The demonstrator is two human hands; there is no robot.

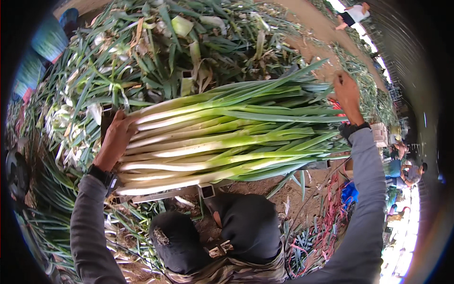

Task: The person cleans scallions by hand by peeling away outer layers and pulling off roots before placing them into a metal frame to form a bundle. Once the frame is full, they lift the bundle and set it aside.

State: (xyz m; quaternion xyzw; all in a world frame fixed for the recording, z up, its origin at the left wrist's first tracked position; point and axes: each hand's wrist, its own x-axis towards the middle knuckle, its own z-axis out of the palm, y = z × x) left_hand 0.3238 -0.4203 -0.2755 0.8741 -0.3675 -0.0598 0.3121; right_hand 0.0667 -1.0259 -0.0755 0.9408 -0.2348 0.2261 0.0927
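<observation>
A wide bundle of long green onions (213, 137) lies crosswise in front of me on a metal frame (205, 190), white stems to the left, green leaves to the right. My left hand (115, 137) is at the upper white ends, its fingers pressed together round the outermost stems. Beyond the leaf tips, my right hand (347, 94) is raised with its fingers curled closed; what it pinches, if anything, is hidden. Some red string (336, 106) shows beside that hand, at the leaf ends. Both wrists carry dark bands.
A large heap of onion leaves and trimmings (156, 52) rises behind the frame. Red strings (326, 208) and a blue piece of plastic (350, 193) lie at lower right. Colourful sacks (49, 40) stand at far left. Other people (354, 15) are farther off at right.
</observation>
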